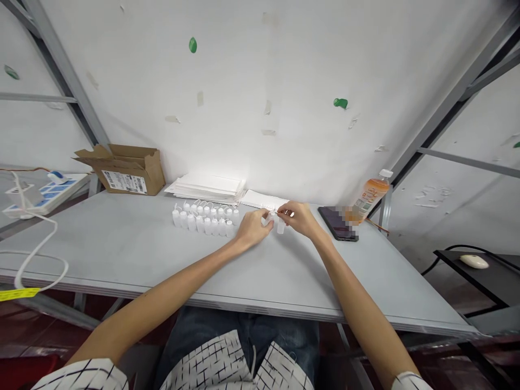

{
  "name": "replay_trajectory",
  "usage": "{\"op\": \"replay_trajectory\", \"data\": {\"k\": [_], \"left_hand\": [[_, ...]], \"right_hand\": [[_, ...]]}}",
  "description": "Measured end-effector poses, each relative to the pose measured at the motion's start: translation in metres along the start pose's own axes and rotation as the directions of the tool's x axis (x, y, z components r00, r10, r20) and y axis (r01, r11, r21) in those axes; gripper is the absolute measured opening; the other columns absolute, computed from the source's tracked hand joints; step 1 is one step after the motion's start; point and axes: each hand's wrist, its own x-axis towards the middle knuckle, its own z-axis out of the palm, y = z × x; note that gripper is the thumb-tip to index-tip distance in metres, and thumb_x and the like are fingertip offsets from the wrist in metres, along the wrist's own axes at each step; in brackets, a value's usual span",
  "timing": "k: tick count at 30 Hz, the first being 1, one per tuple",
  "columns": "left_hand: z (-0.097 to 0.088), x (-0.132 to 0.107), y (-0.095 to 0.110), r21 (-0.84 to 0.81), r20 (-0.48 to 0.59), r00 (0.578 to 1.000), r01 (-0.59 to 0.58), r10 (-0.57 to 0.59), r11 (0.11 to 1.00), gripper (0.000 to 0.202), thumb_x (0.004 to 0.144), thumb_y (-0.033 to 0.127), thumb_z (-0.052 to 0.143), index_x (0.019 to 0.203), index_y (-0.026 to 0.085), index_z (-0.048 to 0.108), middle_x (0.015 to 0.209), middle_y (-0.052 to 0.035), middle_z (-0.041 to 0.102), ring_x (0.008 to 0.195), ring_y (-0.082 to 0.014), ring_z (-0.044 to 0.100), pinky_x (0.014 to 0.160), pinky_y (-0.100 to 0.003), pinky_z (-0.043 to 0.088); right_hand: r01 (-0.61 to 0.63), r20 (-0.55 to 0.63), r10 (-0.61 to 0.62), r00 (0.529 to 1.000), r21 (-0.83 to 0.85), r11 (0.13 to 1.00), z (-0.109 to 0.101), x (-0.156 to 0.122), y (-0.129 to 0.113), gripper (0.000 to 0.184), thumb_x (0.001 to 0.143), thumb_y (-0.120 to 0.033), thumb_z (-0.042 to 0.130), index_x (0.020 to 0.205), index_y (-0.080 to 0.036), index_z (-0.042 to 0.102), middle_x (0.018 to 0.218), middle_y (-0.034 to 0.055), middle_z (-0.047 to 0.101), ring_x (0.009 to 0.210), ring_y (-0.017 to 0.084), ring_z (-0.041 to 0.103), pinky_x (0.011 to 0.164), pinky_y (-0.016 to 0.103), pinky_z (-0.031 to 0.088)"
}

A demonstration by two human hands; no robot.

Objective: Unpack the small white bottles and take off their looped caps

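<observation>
My left hand and my right hand meet over the far middle of the grey table. Both pinch a small white plastic bottle between their fingertips, the right hand at its top, the left hand beside it. Just left of my left hand stand several small white bottles with looped caps, lined up in two rows. Behind my hands lies a flat white sheet.
A stack of white sheets lies against the wall. An open cardboard box sits at the back left, a power strip with white cable further left. A dark phone and an orange drink bottle stand at right.
</observation>
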Motion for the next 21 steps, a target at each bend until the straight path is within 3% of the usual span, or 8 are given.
{"op": "replay_trajectory", "data": {"k": [4,6,9,12,16,18,21], "left_hand": [[-0.037,0.007,0.016,0.069,-0.256,0.949,-0.170,0.182,0.983,0.013,0.078,0.029,0.063,0.087,0.020,0.066,0.065,0.0024,0.067,0.051,-0.0109,0.059,0.060,-0.023,0.045],[-0.067,0.014,0.021,0.038,-0.380,0.907,-0.178,0.179,0.983,0.018,0.077,0.033,0.065,0.089,0.020,0.067,0.067,0.0028,0.067,0.053,-0.0106,0.060,0.056,-0.021,0.044],[-0.118,0.024,0.014,0.040,-0.482,0.859,-0.173,0.171,0.984,0.020,0.076,0.035,0.066,0.088,0.019,0.068,0.082,-0.0005,0.071,0.061,-0.0111,0.063,0.055,-0.021,0.044],[-0.169,0.029,-0.012,0.031,-0.523,0.847,-0.096,0.098,0.995,0.023,0.071,0.035,0.071,0.086,0.017,0.070,0.085,-0.0017,0.071,0.064,-0.0111,0.062,0.058,-0.021,0.044],[-0.219,0.020,-0.062,-0.096,-0.566,0.822,0.009,-0.063,0.995,0.031,0.064,0.034,0.075,0.087,0.014,0.070,0.075,0.0002,0.066,0.059,-0.0087,0.053,0.053,-0.021,0.040],[-0.232,0.011,-0.087,-0.125,-0.550,0.823,0.090,-0.144,0.988,0.032,0.062,0.035,0.076,0.085,0.014,0.069,0.068,0.0020,0.062,0.056,-0.0076,0.046,0.048,-0.020,0.035],[-0.234,-0.003,-0.119,-0.155,-0.414,0.867,0.233,-0.278,0.960,0.033,0.061,0.040,0.078,0.079,0.014,0.067,0.062,0.0022,0.059,0.056,-0.0087,0.046,0.045,-0.020,0.032]], "right_hand": [[0.042,0.032,-0.038,0.999,-0.105,0.994,0.008,0.001,0.002,0.010,0.080,-0.010,0.061,0.081,-0.016,0.070,0.076,0.0047,0.066,0.066,0.015,0.061,0.066,0.027,0.045],[0.013,0.047,-0.008,0.999,-0.100,0.995,0.009,0.001,0.002,0.009,0.080,-0.012,0.064,0.086,-0.016,0.069,0.079,0.0042,0.066,0.067,0.015,0.060,0.068,0.028,0.046],[-0.087,0.097,0.088,0.991,-0.023,0.996,0.008,0.000,0.002,0.032,0.076,-0.016,0.070,0.107,-0.018,0.065,0.085,0.0028,0.064,0.065,0.013,0.059,0.064,0.028,0.049],[-0.212,0.191,0.189,0.963,0.111,0.971,0.007,-0.002,0.005,0.050,0.075,-0.019,0.069,0.123,-0.019,0.056,0.091,0.0027,0.061,0.060,0.012,0.061,0.052,0.025,0.050],[-0.243,0.205,0.210,0.956,0.156,0.957,0.011,-0.002,0.008,0.033,0.073,-0.023,0.069,0.106,-0.017,0.064,0.088,0.0021,0.061,0.052,0.010,0.061,0.053,0.026,0.053],[-0.215,0.171,0.187,0.967,0.163,0.963,0.013,-0.002,0.007,0.024,0.073,-0.025,0.068,0.095,-0.017,0.066,0.082,0.0008,0.061,0.049,0.009,0.059,0.056,0.027,0.054],[-0.191,0.155,0.157,0.975,0.243,0.951,0.014,-0.002,-0.001,0.019,0.073,-0.030,0.068,0.087,-0.017,0.064,0.071,-0.0004,0.057,0.052,0.013,0.059,0.051,0.027,0.053]]}}
